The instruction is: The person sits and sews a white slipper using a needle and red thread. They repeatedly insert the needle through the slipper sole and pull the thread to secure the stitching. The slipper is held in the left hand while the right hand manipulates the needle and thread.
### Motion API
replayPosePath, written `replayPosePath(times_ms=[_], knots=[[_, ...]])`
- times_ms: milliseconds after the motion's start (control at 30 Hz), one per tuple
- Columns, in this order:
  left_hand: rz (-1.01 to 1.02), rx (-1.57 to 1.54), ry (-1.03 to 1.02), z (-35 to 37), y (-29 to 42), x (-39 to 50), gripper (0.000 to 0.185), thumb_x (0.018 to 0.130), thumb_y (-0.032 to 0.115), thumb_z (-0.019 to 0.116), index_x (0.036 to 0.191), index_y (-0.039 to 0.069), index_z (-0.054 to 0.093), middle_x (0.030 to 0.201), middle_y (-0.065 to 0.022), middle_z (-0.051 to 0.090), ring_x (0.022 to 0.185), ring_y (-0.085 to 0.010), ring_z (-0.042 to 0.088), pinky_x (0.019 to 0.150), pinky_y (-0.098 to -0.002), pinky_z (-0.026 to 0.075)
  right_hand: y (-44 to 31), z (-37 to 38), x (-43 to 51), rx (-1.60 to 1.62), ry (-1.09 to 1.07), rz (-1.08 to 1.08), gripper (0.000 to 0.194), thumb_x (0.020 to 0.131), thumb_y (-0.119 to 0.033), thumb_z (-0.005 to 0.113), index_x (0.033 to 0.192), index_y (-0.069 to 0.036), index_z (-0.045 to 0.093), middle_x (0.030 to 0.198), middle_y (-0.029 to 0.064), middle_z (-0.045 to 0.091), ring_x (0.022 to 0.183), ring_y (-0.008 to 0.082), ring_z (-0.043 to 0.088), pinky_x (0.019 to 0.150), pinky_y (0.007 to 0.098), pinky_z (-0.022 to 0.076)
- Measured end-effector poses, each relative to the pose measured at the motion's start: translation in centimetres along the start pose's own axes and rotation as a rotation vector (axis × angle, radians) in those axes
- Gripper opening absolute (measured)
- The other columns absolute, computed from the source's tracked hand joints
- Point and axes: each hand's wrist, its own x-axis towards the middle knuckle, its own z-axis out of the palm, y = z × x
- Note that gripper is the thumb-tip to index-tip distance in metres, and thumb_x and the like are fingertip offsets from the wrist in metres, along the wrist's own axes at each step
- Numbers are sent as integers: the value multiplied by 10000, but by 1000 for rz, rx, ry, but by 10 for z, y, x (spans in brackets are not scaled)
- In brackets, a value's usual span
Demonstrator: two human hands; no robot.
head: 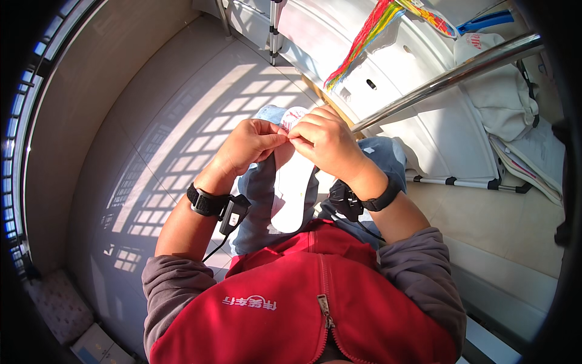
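Observation:
A white shoe insole (291,182) lies lengthwise over my lap, with a red printed or stitched pattern at its far, rounded end. My left hand (249,148) is above the insole's left edge, thumb and forefinger pinched together. From the right, my right hand (325,139) meets it, and the fingertips of both hands touch just below the red pattern. Something very small, perhaps a needle or thread, may be between the fingertips; it is too small to tell. Each wrist carries a black strap with a small device and a cable.
Multicoloured thread skeins (363,43) hang over a white plastic surface at the upper right. A metal tube (448,82) slants across there, near a white cloth bag (500,95). Blue jeans (257,200) cover my legs. Sunlit floor tiles (182,113) lie to the left, beside a wall.

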Motion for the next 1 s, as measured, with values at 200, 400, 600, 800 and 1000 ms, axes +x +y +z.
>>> replayPosePath(times_ms=[200, 400, 600, 800, 1000], knots=[[17, -14, 5, 0, -3, 1, 116, 915, 72, 674, 913, -44, 682, 628, 27, 526, 489, -26, 388, 420, -201, 245, 1, -3, 1, -51, -43, -62, 110, 721, -61, 741, 758, -62, 637, 781, 72, 634, 789, 280, 607, 768, 396, 481], [5, -68, -30, -2, -4, 3, 122, 919, 72, 661, 889, -43, 686, 605, 25, 519, 464, -32, 385, 408, -206, 245, 0, -3, 6, -162, -24, -192, 125, 708, -70, 726, 730, -62, 604, 737, 73, 593, 774, 275, 594, 768, 409, 480], [-45, -154, -35, -4, -4, 4, 127, 923, 78, 655, 881, -37, 688, 585, 22, 513, 444, -38, 391, 394, -206, 250, 1, -4, 10, -231, -74, -291, 149, 717, -81, 710, 699, -68, 563, 714, 73, 552, 751, 270, 580, 729, 398, 475], [-35, -83, -13, 2, -3, 1, 139, 921, 114, 662, 924, -25, 673, 587, 42, 487, 455, -22, 361, 411, -206, 226, 6, 0, 11, -141, -28, -135, 145, 713, -63, 707, 712, -63, 561, 718, 74, 563, 749, 274, 577, 718, 384, 477], [-24, -69, -21, 2, -4, 1, 148, 921, 117, 666, 939, -29, 685, 593, 37, 503, 458, -25, 369, 414, -204, 225, 7, -9, 6, -54, -69, -43, 129, 719, -75, 725, 736, -69, 598, 745, 62, 599, 751, 265, 583, 742, 394, 479]])
